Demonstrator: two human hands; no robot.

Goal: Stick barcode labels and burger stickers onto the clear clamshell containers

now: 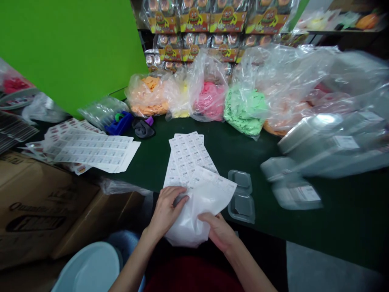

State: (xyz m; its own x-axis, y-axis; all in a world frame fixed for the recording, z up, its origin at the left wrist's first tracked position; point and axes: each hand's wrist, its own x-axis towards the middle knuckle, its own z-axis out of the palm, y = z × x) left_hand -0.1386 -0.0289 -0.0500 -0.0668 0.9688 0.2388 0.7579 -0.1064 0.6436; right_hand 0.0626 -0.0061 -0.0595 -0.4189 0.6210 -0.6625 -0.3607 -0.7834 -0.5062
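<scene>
At the table's front edge, a white sheet of labels is bent over, its glossy plain side showing and a strip of printed labels along its far edge. My left hand is on the sheet's left side, thumb and fingers closed around it. Pinching the sheet's right side is my right hand, thumb on top and the other fingers hidden beneath. More printed label sheets lie fanned out flat just beyond. To the right of the sheet lies an open clear plastic clamshell box, both halves facing up.
Clear boxes with labels are piled at right, blurred. Bags of coloured pieces line the back. A blue tape dispenser and label sheets lie at left. Below stand cardboard boxes and a light-blue basin.
</scene>
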